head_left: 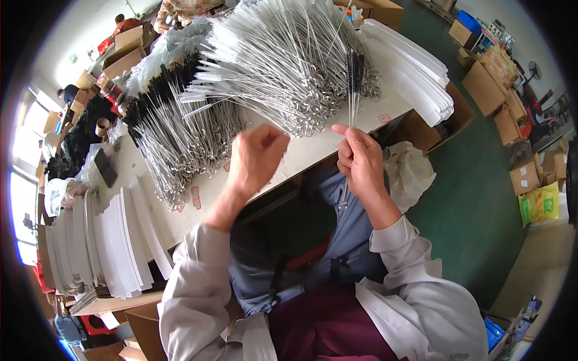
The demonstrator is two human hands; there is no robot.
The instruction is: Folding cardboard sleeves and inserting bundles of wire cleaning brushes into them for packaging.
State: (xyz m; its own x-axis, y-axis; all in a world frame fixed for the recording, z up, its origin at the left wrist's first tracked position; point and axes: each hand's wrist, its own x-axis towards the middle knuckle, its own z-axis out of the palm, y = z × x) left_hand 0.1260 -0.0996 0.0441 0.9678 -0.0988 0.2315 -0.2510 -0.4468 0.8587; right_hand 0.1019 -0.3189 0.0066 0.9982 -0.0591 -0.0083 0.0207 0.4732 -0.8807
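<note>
While right hand pinches black brushes, left hand hovers.

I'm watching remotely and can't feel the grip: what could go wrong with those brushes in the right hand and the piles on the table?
1. The right hand pinches the black-bristled brushes low on their thin wire stems, so they may splay or slip.
2. The left hand is blurred beside the white brush pile; looped wire ends there could snag and drag brushes along.
3. The white card stack overhangs the table edge and might slide off.
</note>
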